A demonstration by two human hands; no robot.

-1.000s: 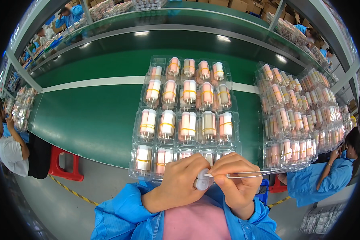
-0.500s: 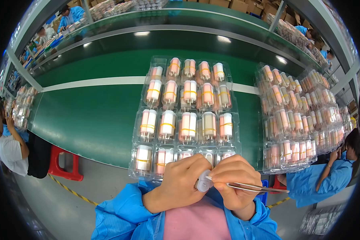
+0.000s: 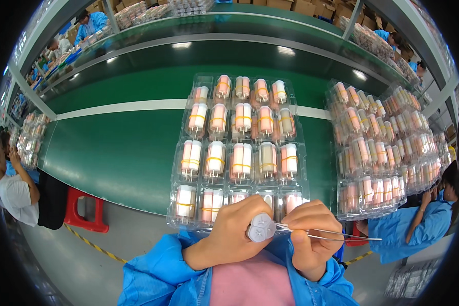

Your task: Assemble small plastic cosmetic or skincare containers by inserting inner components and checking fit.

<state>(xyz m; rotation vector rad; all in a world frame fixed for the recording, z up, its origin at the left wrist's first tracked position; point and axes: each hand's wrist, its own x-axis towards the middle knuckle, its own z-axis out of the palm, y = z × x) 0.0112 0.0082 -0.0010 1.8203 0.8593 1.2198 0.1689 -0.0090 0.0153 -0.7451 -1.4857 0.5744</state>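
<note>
My left hand (image 3: 238, 228) is wrapped around a bundle of cylinders. Its light grey end face (image 3: 261, 228), made of three rounded lobes, points up toward me, and the fingers hide its body. In my right hand (image 3: 315, 237) is a pair of metal tweezers (image 3: 372, 239), pinched between thumb and fingers. Their tips point left and reach the right edge of the grey end face; whether they grip anything small is too fine to tell. Just beyond both hands lies a clear plastic tray (image 3: 204, 80) with rows of pink, white and grey cylinder bundles (image 3: 190, 157), banded in yellow.
Stacked filled trays (image 3: 371, 196) stand to the right on the green work surface (image 3: 107, 153). A co-worker in blue (image 3: 410, 224) sits beyond them; another in white (image 3: 18, 196) sits at the left near a red stool (image 3: 84, 210). A metal frame post (image 3: 30, 94) rises at the left.
The bundle in my left hand has turned, so its three-lobed end face now shows fully. My right hand has shifted slightly right with the tweezers, whose arms now look further apart.
</note>
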